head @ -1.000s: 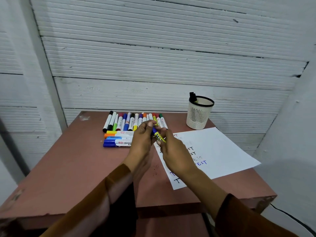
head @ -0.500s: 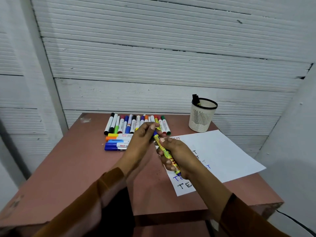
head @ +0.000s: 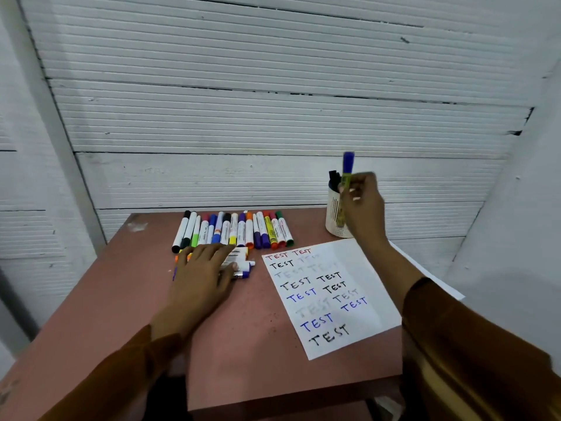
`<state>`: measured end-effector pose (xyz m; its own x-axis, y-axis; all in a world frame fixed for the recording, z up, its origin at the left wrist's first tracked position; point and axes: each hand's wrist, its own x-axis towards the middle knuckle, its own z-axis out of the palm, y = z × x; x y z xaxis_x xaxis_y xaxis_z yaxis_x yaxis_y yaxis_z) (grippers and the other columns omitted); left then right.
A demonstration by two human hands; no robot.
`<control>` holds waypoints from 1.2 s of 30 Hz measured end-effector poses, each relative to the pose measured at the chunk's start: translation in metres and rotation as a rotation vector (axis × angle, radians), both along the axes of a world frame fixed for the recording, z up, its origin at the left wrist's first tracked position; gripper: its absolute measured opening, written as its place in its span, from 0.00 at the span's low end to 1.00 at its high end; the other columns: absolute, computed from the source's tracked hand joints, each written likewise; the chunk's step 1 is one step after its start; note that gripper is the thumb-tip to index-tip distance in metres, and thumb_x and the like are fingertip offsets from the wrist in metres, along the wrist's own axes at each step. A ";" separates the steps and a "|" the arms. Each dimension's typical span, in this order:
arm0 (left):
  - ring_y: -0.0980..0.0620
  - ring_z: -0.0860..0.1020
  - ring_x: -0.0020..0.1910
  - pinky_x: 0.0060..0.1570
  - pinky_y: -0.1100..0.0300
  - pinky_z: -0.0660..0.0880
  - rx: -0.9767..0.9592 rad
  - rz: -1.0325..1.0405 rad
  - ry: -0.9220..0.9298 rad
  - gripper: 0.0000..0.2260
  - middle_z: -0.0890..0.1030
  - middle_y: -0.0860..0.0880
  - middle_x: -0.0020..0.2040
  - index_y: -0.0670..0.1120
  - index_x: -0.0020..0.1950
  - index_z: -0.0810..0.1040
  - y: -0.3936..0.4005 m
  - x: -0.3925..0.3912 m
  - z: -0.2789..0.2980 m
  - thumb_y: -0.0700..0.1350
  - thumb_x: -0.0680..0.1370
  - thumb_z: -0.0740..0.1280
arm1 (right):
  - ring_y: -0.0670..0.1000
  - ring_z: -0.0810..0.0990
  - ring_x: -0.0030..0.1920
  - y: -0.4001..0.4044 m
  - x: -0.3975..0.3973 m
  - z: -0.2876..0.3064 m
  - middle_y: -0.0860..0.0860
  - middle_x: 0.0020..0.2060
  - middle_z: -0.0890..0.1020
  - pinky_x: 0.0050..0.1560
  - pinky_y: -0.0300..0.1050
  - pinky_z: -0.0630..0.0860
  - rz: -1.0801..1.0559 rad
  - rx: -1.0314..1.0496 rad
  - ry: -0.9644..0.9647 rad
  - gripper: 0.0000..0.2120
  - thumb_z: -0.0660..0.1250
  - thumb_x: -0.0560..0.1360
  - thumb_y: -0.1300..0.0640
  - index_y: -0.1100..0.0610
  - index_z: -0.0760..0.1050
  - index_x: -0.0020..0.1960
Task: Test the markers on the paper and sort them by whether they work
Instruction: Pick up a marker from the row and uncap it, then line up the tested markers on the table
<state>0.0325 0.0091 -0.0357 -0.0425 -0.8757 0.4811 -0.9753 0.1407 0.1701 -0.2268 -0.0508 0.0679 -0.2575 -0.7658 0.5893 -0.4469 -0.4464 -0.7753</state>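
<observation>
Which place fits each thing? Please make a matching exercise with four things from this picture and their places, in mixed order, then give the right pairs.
Things
1. yellow marker with blue cap
2. paper
3. white mesh cup
4. left hand

Places
A. far right of the table, black markers inside
B. held upright by the right hand
C. resting on the small pile of lying markers
D. flat on the table, covered with the word TEST

Pairs: 1-B, 2-D, 3-A, 4-C
</observation>
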 end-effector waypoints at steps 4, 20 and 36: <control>0.47 0.76 0.57 0.62 0.46 0.63 0.004 0.011 0.005 0.25 0.80 0.49 0.57 0.50 0.62 0.77 0.000 0.002 -0.001 0.57 0.74 0.50 | 0.53 0.79 0.47 -0.026 -0.005 0.022 0.53 0.48 0.79 0.47 0.45 0.76 -0.093 -0.134 -0.053 0.09 0.61 0.78 0.61 0.62 0.67 0.57; 0.48 0.77 0.54 0.57 0.50 0.63 -0.025 0.021 -0.026 0.22 0.80 0.50 0.53 0.51 0.56 0.80 -0.006 0.005 -0.010 0.57 0.74 0.51 | 0.59 0.73 0.62 -0.070 -0.010 -0.012 0.57 0.60 0.77 0.64 0.53 0.63 -0.341 0.225 0.290 0.16 0.65 0.76 0.59 0.59 0.70 0.63; 0.50 0.72 0.60 0.64 0.51 0.58 -0.002 0.004 -0.017 0.24 0.77 0.51 0.60 0.52 0.63 0.75 -0.004 0.005 -0.006 0.58 0.75 0.50 | 0.58 0.77 0.53 -0.047 0.058 -0.080 0.58 0.55 0.80 0.55 0.48 0.73 0.126 0.477 0.684 0.11 0.63 0.76 0.61 0.56 0.76 0.58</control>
<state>0.0372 0.0051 -0.0413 -0.0466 -0.8751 0.4817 -0.9787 0.1366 0.1534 -0.1686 -0.0976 -0.0120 0.1423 -0.9713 0.1905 -0.8553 -0.2176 -0.4703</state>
